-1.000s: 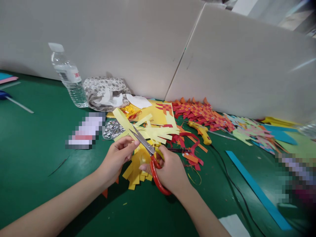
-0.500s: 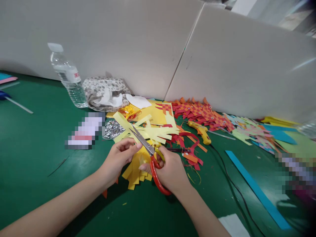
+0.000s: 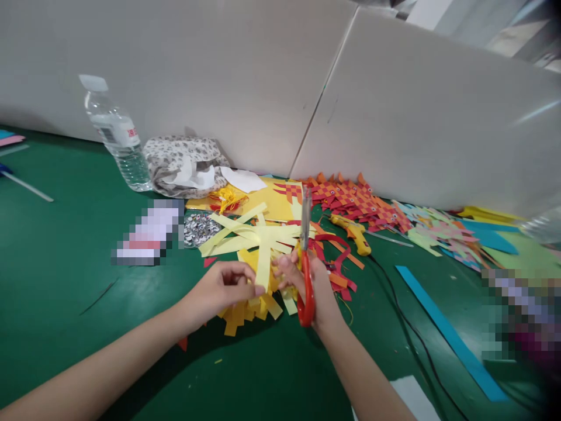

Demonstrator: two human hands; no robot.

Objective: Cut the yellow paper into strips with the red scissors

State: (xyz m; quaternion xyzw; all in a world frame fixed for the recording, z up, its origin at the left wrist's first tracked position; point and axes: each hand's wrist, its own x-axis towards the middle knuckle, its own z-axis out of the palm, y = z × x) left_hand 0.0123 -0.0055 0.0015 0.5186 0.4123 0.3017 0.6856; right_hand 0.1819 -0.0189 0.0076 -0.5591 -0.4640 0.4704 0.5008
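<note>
My left hand (image 3: 230,286) pinches the near end of a pale yellow paper strip (image 3: 263,257) between thumb and fingers. That strip belongs to a spread of woven pale yellow strips (image 3: 241,231). My right hand (image 3: 313,280) is closed round the red-handled scissors (image 3: 307,292), whose blades point up and away from me, close together. The right thumb and fingertips are near the strips; whether they touch any is unclear. Darker yellow cut strips (image 3: 234,318) lie in a bunch on the green table under and in front of my hands.
Behind stand a water bottle (image 3: 118,140) and a patterned pouch (image 3: 186,161). A bag of googly eyes (image 3: 199,229) lies left of the strips. On the right are woven red-orange paper fish (image 3: 350,199), a yellow glue gun (image 3: 355,231) with its black cord, and a blue strip (image 3: 447,330).
The scissors have swung away from the left hand to the right and now point upward. My left hand has come nearer me and holds a strip that hangs down toward me.
</note>
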